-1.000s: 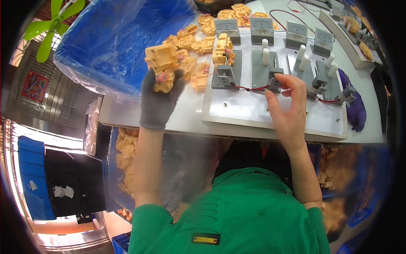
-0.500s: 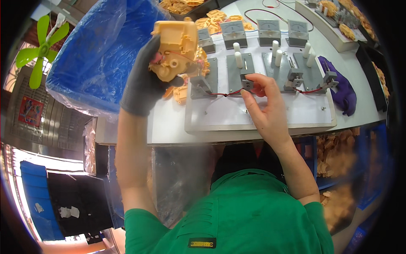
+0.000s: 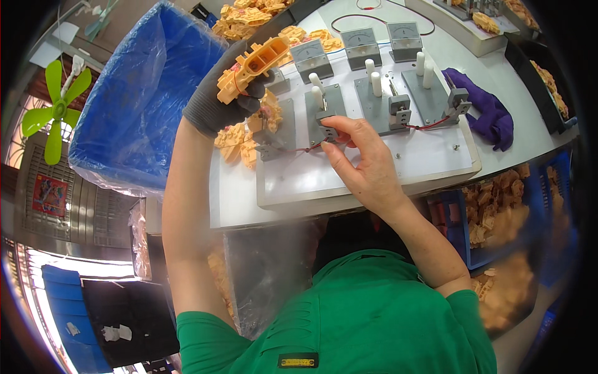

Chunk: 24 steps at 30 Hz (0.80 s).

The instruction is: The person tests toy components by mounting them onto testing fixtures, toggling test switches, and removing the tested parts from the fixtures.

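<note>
My left hand [image 3: 225, 93], in a dark grey glove, is closed around a yellow-orange plastic housing [image 3: 266, 56], held up over the back left of the test board. The housing is tilted so that an open hollow side shows. My bare right hand [image 3: 364, 159] has thumb and forefinger at a small grey toggle block [image 3: 328, 129] with red and black wires, on the front of a grey fixture plate [image 3: 333, 103]. That plate carries two white pegs [image 3: 316, 93]. Another yellow housing [image 3: 269, 112] sits on the leftmost fixture, next to my left wrist.
Grey analog meters [image 3: 361, 48] line the back of the white board [image 3: 367, 171]. A blue bin lined with clear plastic [image 3: 140, 106] stands at left. Yellow parts pile up [image 3: 249, 15] behind it. A purple cloth glove [image 3: 483, 112] lies at right, near a black tray [image 3: 539, 87].
The housing in my left hand has turned from its broad face to its hollow side and moved slightly left. The view has shifted; my right hand stays at the same toggle block.
</note>
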Tool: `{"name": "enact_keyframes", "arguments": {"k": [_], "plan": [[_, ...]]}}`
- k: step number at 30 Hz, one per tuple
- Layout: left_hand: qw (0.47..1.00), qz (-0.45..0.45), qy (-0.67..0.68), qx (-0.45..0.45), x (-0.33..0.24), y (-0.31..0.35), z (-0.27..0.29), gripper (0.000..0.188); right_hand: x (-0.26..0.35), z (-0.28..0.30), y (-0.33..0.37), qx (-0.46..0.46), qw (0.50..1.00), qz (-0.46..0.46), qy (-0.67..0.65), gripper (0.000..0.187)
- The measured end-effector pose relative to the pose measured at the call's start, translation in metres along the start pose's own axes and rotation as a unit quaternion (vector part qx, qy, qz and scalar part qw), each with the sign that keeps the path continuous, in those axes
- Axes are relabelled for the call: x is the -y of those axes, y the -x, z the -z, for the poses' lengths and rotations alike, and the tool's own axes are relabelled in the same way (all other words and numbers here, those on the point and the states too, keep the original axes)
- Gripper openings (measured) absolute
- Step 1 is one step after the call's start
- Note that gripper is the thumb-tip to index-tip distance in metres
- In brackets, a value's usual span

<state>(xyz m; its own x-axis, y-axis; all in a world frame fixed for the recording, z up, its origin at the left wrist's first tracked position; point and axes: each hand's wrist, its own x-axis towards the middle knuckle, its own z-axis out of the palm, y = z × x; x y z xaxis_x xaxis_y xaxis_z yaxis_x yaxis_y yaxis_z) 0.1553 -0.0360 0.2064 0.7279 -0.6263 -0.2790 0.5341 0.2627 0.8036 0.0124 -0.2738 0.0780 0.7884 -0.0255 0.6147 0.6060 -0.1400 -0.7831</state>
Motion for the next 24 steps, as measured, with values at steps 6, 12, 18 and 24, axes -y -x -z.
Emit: {"name": "enact_keyframes", "arguments": {"k": [6,12,18,24], "plan": [[1.0,0.0,-0.024,-0.01,-0.002,-0.001,0.001,0.055,-0.001,0.0,0.0,-0.002,1.0,-0.001,-0.019,0.028],[0.867,-0.189,-0.458,-0.055,0.007,-0.007,-0.002,0.048,-0.001,0.005,0.0,0.041,0.998,-0.002,-0.038,0.02],[0.847,-0.153,-0.459,-0.218,0.026,-0.029,-0.032,0.044,0.001,0.005,-0.001,0.042,0.998,-0.012,-0.042,0.019],[0.67,-0.116,-0.688,-0.255,0.03,-0.046,-0.051,0.052,0.001,0.006,-0.001,0.049,0.998,-0.019,-0.037,0.02]]}}
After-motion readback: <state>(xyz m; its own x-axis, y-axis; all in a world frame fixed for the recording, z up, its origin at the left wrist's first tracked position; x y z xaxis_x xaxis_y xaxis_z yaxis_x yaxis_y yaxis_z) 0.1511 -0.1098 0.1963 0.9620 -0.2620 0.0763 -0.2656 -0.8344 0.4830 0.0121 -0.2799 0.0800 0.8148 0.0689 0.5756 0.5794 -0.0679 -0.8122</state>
